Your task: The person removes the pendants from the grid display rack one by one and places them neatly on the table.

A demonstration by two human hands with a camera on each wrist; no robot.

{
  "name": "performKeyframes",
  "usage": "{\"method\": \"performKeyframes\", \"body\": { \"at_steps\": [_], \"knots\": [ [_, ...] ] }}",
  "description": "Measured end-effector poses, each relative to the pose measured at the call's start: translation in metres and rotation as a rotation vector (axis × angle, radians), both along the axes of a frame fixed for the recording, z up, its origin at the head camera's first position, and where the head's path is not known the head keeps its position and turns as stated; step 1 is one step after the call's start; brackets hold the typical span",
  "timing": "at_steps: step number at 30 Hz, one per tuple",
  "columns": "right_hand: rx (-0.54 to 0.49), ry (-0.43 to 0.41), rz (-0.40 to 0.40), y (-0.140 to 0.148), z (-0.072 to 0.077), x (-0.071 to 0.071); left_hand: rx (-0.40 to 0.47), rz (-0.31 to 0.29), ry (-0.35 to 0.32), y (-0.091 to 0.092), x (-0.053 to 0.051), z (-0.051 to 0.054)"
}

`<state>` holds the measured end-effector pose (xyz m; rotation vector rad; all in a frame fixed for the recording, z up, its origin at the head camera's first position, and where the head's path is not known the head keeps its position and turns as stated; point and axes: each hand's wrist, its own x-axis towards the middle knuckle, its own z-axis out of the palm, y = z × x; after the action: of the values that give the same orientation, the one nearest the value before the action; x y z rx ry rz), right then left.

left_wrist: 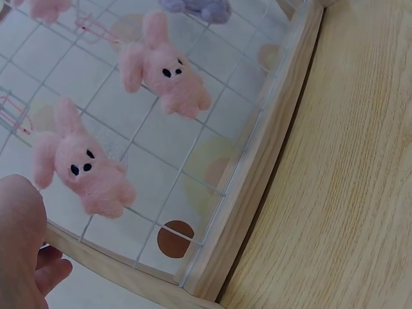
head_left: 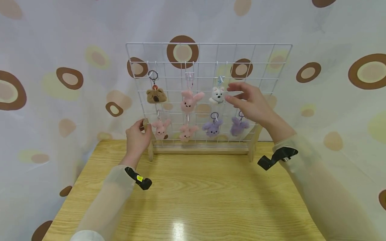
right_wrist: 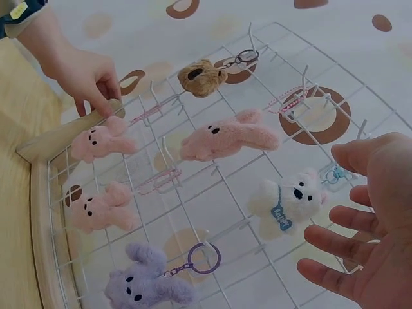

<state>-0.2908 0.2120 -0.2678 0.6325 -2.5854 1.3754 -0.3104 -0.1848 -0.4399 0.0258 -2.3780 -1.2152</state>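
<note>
A white wire grid rack (head_left: 208, 43) on a wooden base carries plush keychains on hooks. My left hand (head_left: 137, 139) grips the wooden post (head_left: 145, 125) at the rack's left side. Beside the white dog plush (head_left: 217, 95), my right hand (head_left: 253, 103) is raised with fingers spread and holds nothing; the right wrist view shows the dog (right_wrist: 290, 199) close to the fingers of this hand (right_wrist: 370, 225). A brown plush (head_left: 156, 95) and a pink bunny (head_left: 189, 101) share the upper row. Below hang pink bunnies (head_left: 161, 130) and purple plushes (head_left: 212, 128).
The wooden table (head_left: 187, 194) extends in front of the rack. Behind it hangs a white cloth (head_left: 69, 110) with brown and yellow round patterns. The rack's right foot (head_left: 251, 150) stands near the table's back edge.
</note>
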Motion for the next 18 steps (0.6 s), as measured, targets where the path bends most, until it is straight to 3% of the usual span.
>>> {"method": "performKeyframes", "body": {
  "at_steps": [8,18],
  "knots": [
    [0.005,-0.003,-0.006,-0.007,0.004,-0.008,-0.004,0.023,0.029,0.000,-0.004,-0.006],
    [-0.031,-0.004,-0.015,-0.014,0.006,-0.018,0.002,0.031,0.059,0.001,-0.006,-0.006]
  ]
}}
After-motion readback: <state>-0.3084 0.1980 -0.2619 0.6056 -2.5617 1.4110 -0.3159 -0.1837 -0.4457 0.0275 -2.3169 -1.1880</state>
